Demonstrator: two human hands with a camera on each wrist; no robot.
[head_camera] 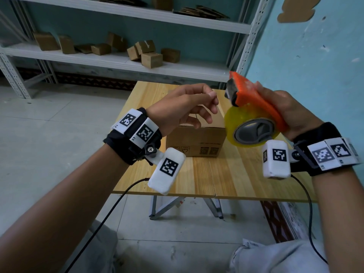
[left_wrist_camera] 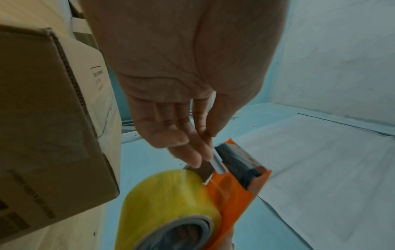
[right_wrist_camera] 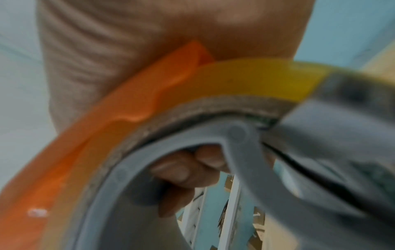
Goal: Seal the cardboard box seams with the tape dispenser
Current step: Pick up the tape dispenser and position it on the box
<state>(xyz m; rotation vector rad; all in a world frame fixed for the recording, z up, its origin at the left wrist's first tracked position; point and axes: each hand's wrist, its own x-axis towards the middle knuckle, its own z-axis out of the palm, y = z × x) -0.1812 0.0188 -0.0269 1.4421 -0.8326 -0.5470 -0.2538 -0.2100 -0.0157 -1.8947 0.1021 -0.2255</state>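
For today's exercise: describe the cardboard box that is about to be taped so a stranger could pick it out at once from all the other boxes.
Find the wooden table in front of the white shelving. The cardboard box stands alone on that tabletop, below the raised left hand and beside the tape dispenser held in the right hand. Unlike the small boxes on the shelf, it is on the table and has black printed symbols low on its front.

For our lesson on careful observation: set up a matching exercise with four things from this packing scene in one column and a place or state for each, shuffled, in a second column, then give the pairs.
Things
1. tape dispenser
2. cardboard box
3. left hand
4. small boxes

Places or states
A. on the shelf
B. standing on the wooden table
C. held in the right hand
D. fingers reaching to the dispenser's front end

Pairs: 1-C, 2-B, 3-D, 4-A
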